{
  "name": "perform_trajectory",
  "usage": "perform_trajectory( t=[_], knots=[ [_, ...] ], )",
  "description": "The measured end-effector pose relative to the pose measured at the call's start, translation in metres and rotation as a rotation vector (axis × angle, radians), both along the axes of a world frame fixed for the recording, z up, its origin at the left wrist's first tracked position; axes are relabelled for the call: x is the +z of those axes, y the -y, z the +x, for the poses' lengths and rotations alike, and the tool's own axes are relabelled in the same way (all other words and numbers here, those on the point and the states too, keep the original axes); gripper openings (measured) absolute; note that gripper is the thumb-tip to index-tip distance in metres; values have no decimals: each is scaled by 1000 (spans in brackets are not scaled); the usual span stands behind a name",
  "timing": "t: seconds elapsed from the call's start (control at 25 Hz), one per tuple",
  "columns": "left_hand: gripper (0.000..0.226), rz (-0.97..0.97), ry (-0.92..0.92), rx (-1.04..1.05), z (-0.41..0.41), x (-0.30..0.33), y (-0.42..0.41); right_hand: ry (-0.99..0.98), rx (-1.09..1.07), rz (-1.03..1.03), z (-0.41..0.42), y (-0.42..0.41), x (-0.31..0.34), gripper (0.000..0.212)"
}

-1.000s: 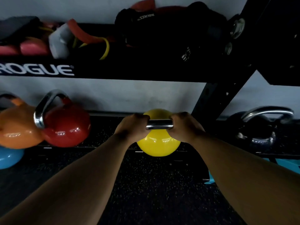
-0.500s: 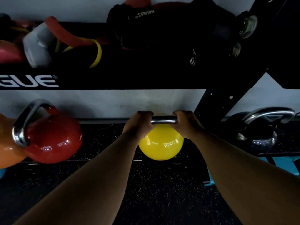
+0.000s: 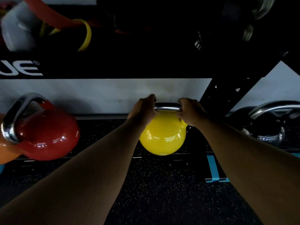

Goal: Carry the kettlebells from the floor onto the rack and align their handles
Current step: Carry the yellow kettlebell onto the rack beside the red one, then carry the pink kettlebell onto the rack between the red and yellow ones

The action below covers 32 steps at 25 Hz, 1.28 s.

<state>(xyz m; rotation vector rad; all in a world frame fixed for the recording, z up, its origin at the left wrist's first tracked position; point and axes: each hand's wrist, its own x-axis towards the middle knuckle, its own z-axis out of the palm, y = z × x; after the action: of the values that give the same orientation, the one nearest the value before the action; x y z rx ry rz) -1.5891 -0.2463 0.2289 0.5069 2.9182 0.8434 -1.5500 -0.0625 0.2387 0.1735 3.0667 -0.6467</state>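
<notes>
A yellow kettlebell (image 3: pixel 162 135) with a steel handle sits at the front edge of the rack's lower shelf (image 3: pixel 103 132), right of centre. My left hand (image 3: pixel 142 111) is wrapped around the left end of that handle and my right hand (image 3: pixel 190 111) around the right end. To the left on the same shelf rests a red kettlebell (image 3: pixel 48 137) with its steel handle turned toward the left. An orange kettlebell (image 3: pixel 6 151) peeks in at the left border. A black kettlebell (image 3: pixel 266 130) stands on the shelf at the right, past the upright.
The rack's black upper shelf (image 3: pixel 113 67) hangs close above, loaded with resistance bands (image 3: pixel 84 34) and dark gear. A black upright post (image 3: pixel 227 95) rises just right of my hands. Speckled black rubber floor (image 3: pixel 162 192) lies below, with a blue bracket (image 3: pixel 212 169) at the right.
Both hands have kept their hold on the handle. The yellow kettlebell has risen slightly and moved deeper toward the shelf, and the view has shifted closer and to the right.
</notes>
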Motion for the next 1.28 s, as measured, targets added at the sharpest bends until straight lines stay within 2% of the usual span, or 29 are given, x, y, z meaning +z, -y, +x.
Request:
perform_trajectory(
  t=[0.08,0.16,0.24,0.36,0.44,0.56,0.64,0.92,1.16,1.28],
  knots=[
    [37,41,35,-27,2,3,3,50,54,34,0,-1,7,43],
    [48,62,58,-58,8,7,13,77,150,83,1,1,16,54],
    [58,56,84,-34,19,6,32,9,290,160,5,14,26,55],
    [55,-28,99,55,47,3,78,-197,512,274,9,53,41,42],
    [49,-113,131,114,75,0,117,-249,642,294,12,90,47,30],
    [35,-173,225,212,140,-9,181,-41,817,219,40,158,42,10],
    [30,-173,316,297,194,-17,214,108,941,250,71,200,26,7],
    [35,-131,581,700,489,-58,317,428,1375,281,279,372,-39,6],
    [27,-56,734,1143,765,-95,352,527,1737,357,507,464,-90,7],
    [28,48,798,1306,891,-118,344,587,1828,423,616,487,-110,5]
  ],
)
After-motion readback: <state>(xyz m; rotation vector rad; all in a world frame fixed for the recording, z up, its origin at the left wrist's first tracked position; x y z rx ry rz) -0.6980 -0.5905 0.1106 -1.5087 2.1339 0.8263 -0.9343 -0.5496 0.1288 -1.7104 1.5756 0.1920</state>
